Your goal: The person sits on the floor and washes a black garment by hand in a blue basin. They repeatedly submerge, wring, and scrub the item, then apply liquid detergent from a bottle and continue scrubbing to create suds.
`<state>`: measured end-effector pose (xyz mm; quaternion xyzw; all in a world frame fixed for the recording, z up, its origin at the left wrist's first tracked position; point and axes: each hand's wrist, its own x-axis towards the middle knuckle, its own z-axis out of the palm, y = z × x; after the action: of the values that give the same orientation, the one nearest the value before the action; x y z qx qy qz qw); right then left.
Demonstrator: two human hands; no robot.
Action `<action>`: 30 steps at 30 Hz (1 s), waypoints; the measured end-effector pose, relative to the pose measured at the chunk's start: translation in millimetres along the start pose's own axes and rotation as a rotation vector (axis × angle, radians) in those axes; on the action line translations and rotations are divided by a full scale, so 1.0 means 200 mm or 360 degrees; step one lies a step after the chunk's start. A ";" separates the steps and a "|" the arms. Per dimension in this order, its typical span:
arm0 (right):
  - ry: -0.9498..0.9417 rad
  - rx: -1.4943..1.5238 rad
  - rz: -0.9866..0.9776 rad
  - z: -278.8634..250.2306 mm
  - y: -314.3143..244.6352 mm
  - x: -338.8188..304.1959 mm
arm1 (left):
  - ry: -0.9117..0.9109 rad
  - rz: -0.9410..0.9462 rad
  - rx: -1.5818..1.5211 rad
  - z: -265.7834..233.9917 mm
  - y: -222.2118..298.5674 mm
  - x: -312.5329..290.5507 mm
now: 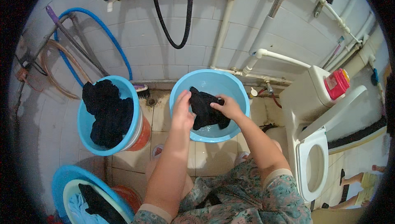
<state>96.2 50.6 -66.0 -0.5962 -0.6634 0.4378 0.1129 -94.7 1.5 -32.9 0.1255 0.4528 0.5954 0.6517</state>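
Observation:
Before me stands a light blue basin (176,85) with water in it. A dark, wet-looking cloth garment (204,109) hangs bunched over the water; its exact kind does not show. My right hand (228,108) grips its right side, thumb on top and fingers curled behind. Along the garment's left edge is my left hand (182,108), fingers stretched upward and seen side-on; whether it touches the cloth I cannot tell.
At left, a blue basin (83,135) holding black laundry (108,113) rests on a red bucket (142,135). More clothes lie in a pale tub (70,195) at lower left. A toilet (301,158) stands at right. A black hose (155,8) hangs from above.

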 end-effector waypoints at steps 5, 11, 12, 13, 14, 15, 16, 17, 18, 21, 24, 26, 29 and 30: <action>-0.0034 -0.1251 0.0138 0.20 0.12 0.16 | 0.0096 -0.0040 -0.0108 -0.05 0.03 0.04; -0.0623 -0.1722 0.0254 0.48 0.24 0.25 | -0.0042 -0.0001 -0.0164 -0.03 0.02 0.04; -0.0518 -0.1630 0.0168 0.50 0.35 0.29 | -0.0085 -0.0013 -0.0170 -0.02 0.02 0.04; -0.0466 -0.1607 0.0099 0.47 0.35 0.29 | -0.0097 -0.0007 -0.0141 -0.01 0.00 0.04; -0.0411 -0.1582 0.0029 0.43 0.34 0.29 | -0.0113 -0.0004 -0.0110 -0.01 -0.03 0.05; -0.0391 -0.1381 0.0087 0.37 0.34 0.29 | -0.0132 -0.0005 -0.0078 0.00 -0.07 0.07; -0.0368 -0.1174 0.0151 0.30 0.32 0.27 | -0.0090 0.0019 0.0063 -0.01 -0.12 0.09; -0.0337 -0.0966 0.0205 0.24 0.30 0.23 | -0.0050 0.0052 0.0204 -0.01 -0.17 0.12; -0.0181 -0.0686 0.0168 0.19 0.30 0.19 | -0.0013 0.0085 0.0345 -0.01 -0.23 0.15; 0.0017 -0.0234 -0.0129 0.05 0.10 -0.03 | 0.0241 0.0051 0.0399 -0.02 -0.43 0.26; 0.0338 -0.0224 -0.0663 0.02 -0.09 -0.30 | -0.0137 -0.0516 -0.0146 -0.01 -0.49 0.28; 0.0534 -0.0331 -0.0892 0.04 -0.13 -0.46 | -0.0259 -0.0532 -0.0195 0.15 -0.34 0.02; 0.0648 -0.0281 -0.1141 0.07 -0.17 -0.58 | -0.0395 -0.0433 -0.0230 0.18 -0.31 -0.09; 0.0623 -0.0284 -0.1108 0.08 -0.16 -0.61 | -0.0507 -0.0505 -0.0303 0.17 -0.36 -0.04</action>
<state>96.4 -61.8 -6.9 -0.4157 -0.8269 0.1926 0.3261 -21.2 -12.6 -61.2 0.0832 0.3003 0.4983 0.8091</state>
